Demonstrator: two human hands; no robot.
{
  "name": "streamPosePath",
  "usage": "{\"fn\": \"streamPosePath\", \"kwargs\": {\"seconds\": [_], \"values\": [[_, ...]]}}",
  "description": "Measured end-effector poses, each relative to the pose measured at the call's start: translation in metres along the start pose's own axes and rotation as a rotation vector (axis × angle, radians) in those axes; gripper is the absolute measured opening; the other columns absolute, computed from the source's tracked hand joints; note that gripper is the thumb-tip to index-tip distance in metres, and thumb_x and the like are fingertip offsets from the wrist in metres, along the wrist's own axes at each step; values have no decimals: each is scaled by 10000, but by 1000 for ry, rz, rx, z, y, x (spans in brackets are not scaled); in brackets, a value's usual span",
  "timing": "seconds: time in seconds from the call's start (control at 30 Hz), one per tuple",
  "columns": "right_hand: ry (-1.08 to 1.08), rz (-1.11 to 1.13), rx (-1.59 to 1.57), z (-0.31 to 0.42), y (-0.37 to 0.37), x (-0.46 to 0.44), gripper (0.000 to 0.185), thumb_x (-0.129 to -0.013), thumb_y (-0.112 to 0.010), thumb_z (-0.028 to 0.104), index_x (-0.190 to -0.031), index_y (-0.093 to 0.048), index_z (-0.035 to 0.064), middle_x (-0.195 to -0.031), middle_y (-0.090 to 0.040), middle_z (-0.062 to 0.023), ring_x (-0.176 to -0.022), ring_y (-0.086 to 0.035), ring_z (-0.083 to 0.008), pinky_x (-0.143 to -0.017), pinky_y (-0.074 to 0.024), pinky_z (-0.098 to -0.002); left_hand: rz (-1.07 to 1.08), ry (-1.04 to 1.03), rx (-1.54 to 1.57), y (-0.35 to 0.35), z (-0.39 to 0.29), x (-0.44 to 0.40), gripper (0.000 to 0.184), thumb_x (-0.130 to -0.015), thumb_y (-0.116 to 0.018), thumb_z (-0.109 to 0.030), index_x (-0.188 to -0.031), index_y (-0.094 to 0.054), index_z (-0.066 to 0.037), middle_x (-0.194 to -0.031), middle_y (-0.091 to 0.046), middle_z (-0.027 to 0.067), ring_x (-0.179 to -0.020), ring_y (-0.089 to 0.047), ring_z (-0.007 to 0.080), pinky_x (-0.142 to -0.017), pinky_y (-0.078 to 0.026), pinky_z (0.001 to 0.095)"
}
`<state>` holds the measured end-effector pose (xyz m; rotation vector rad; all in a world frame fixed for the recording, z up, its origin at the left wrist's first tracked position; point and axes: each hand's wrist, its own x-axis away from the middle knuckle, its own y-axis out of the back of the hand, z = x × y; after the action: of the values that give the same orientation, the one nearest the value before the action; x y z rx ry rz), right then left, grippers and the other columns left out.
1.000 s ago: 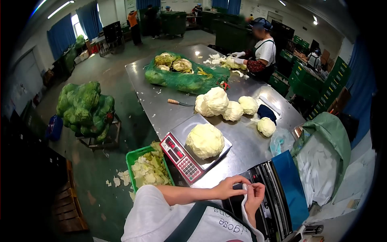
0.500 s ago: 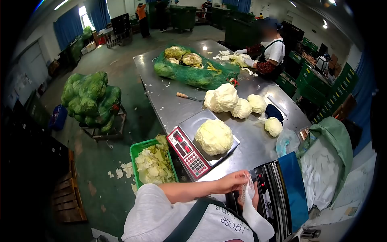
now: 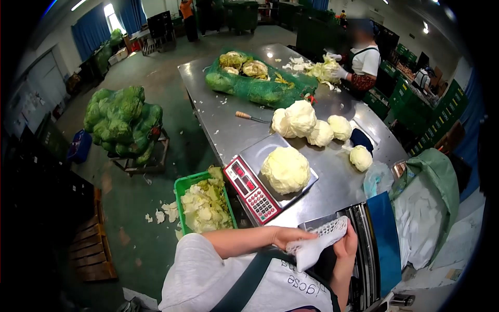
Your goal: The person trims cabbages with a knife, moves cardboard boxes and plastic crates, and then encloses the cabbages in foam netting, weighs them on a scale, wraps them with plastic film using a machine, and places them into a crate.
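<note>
Low at the front, my left hand (image 3: 291, 236) grips one side of a white mesh sleeve (image 3: 323, 240). My right hand (image 3: 345, 245) pinches its other end, and the netting is spread between them. Beyond my hands, a trimmed pale cabbage (image 3: 285, 170) sits on the plate of a red-and-white digital scale (image 3: 253, 191) with lit red digits. Just right of my hands stands a dark machine (image 3: 359, 249), partly hidden by my right hand, with a blue panel (image 3: 384, 242) beside it.
Several trimmed cabbages (image 3: 301, 118) and a wooden-handled knife (image 3: 244, 115) lie on the metal table (image 3: 208, 112). Behind them is a green net sack (image 3: 254, 91). A co-worker (image 3: 364, 60) handles leaves. On the left are a leaf-filled green crate (image 3: 180, 197) and sacked cabbages (image 3: 122, 122).
The mesh sleeve has gone from hanging bunched to stretched sideways between my hands. My left hand has moved left and my right hand up and to the right. The view has shifted slightly.
</note>
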<state>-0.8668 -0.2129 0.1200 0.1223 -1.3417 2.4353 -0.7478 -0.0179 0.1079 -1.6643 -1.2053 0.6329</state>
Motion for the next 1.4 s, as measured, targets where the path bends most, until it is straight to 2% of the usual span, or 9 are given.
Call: {"fn": "streamPosePath", "kwargs": {"seconds": [0.13, 0.23, 0.4, 0.47, 0.6, 0.8, 0.93, 1.07, 1.4], "values": [[-307, 47, 8, -9, -22, 12, 421, -948, -455, 291, -1235, -485, -16, -1160, -591, -117, -1025, -587, -225, -901, -466, -328, -624, -343, -750, -24, -39, 26, 413, -978, -366, -334, -1121, -597, -23, -1099, -605, 65, -938, -571, 129, -851, -447, 277], [-376, 145, 355, -34, -23, 8, 497, -826, -613, 133, -1262, -451, -45, -1153, -578, -110, -990, -591, -174, -858, -464, -270, -370, -664, -377, 15, -42, 37, 424, -981, -361, -323, -1155, -559, 10, -1077, -621, 121, -955, -596, 189, -901, -448, 323], [381, -379, 1389, -56, 37, -50, 158, -717, -489, -100, -688, -511, 54, -697, -544, -8, -697, -503, -85, -614, -416, -235, -453, -324, -595, 0, -35, 80, 571, -795, -685, -110, -1306, -447, -20, -1246, -535, 86, -1157, -511, 202, -970, -407, 322], [427, -499, 1257, -65, 68, -79, 155, -730, -429, -95, -715, -494, 45, -682, -538, -20, -688, -532, -106, -607, -433, -242, -1004, -304, -1392, 31, -16, 88, 444, -728, -691, -37, -1158, -582, -33, -1113, -625, 128, -1008, -608, 215, -881, -463, 302], [-32, -34, 108, -68, 15, -89, 198, -896, -423, 11, -1048, -541, 56, -999, -626, -98, -930, -618, -192, -814, -513, -325, -1559, -568, -1381, 63, -30, 112, 247, -702, -638, -53, -948, -621, -46, -835, -655, 167, -767, -647, 308, -679, -500, 362], [18, -150, 304, -29, -19, -178, 220, -899, -393, 144, -967, -583, 57, -828, -626, -44, -727, -608, -147, -624, -496, -280, -1534, -789, -1223, 52, -134, 116, 328, -831, -545, -251, -985, -596, 33, -898, -637, 240, -864, -626, 350, -768, -466, 381], [66, -469, 781, -18, -28, -283, 248, -827, -463, 226, -783, -616, 36, -672, -601, -81, -583, -576, -214, -520, -430, -334, -1760, -409, -1196, 108, -227, 106, 484, -873, -412, -375, -1036, -598, 41, -1057, -585, 294, -1026, -564, 406, -884, -414, 453], [99, -590, 1496, -58, 6, -312, 459, -799, -525, 359, -924, -646, -66, -978, -626, -262, -920, -589, -442, -800, -445, -459, -1727, -96, -854, 214, -214, 94, 573, -842, -439, -426, -1047, -589, 87, -1097, -574, 308, -1085, -542, 400, -898, -415, 435], [167, -194, 851, -57, -55, -146, 274, -893, -497, 187, -887, -639, -47, -822, -653, -70, -764, -589, -136, -694, -466, -298, -589, -600, 111, 84, -72, 108, 594, -960, -277, -446, -1370, -346, -23, -1366, -432, 141, -1215, -469, 256, -1019, -385, 384]]}}
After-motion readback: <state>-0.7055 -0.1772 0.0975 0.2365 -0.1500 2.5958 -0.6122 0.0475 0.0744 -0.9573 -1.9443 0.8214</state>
